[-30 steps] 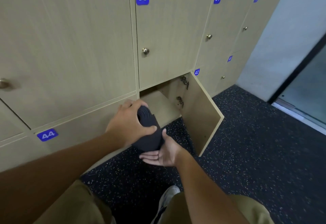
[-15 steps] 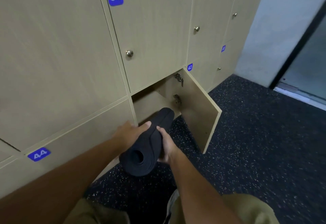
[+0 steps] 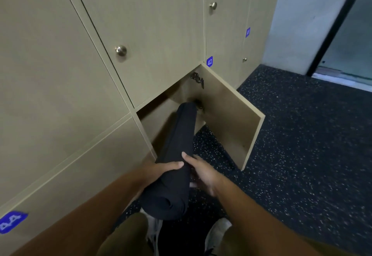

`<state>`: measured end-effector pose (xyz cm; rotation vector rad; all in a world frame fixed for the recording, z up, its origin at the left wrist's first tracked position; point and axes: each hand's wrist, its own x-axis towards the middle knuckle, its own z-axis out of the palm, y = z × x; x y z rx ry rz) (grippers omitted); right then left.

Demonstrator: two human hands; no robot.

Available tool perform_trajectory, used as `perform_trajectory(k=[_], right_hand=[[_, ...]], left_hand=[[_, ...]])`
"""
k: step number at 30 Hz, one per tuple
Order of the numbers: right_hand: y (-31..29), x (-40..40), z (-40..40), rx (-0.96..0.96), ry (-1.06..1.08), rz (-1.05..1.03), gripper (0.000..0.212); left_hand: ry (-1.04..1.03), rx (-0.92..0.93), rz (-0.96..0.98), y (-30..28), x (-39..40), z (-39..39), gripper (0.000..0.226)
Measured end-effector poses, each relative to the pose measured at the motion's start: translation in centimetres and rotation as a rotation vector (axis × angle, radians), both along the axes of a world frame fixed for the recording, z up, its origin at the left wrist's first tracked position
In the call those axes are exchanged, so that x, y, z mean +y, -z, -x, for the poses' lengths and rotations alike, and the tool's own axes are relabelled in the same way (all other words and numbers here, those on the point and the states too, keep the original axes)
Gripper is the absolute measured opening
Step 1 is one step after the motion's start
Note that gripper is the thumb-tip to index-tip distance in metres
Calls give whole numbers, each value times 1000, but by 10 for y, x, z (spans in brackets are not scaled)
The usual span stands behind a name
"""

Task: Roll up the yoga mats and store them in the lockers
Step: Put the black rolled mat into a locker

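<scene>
Locker (image 3: 161, 118) open, rolled mat (image 3: 177, 155) entering its mouth, gripped by both hands: left (image 3: 161, 170), right (image 3: 201, 172).

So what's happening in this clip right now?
A person holds a rolled black yoga mat with both hands, the left hand on top and the right hand at its side. The mat's far end points into the open bottom locker, whose door is swung wide. Most of the mat is not yet inside.

Both forearms (image 3: 251, 211) are bare, with no sleeves showing. The person wears olive-khaki trousers (image 3: 128, 237). At six o'clock, pale grey-white shoes (image 3: 217, 233) show beneath them.
</scene>
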<state>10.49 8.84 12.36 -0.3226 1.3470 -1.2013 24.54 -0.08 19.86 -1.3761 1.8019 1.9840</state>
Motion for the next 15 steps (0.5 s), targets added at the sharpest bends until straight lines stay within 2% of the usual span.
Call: perform_trajectory(k=[1, 2, 7, 11, 13, 15], right_hand=[[10, 0, 3, -21, 1, 17, 50], [17, 2, 4, -44, 0, 37, 44], [54, -17, 11, -112, 34, 87, 38], [72, -48, 32, -142, 87, 133, 31], [84, -60, 43, -149, 87, 154, 35], [95, -69, 51, -128, 78, 189, 48]], left_hand=[[-39, -22, 29, 12, -4, 0, 49], [-83, -31, 93, 23, -7, -3, 52], [-31, -56, 416, 79, -26, 3, 92], [-130, -136, 694, 105, -29, 28, 109], [-177, -189, 742, 116, -32, 40, 113], [-196, -230, 746, 125, -38, 48, 116]])
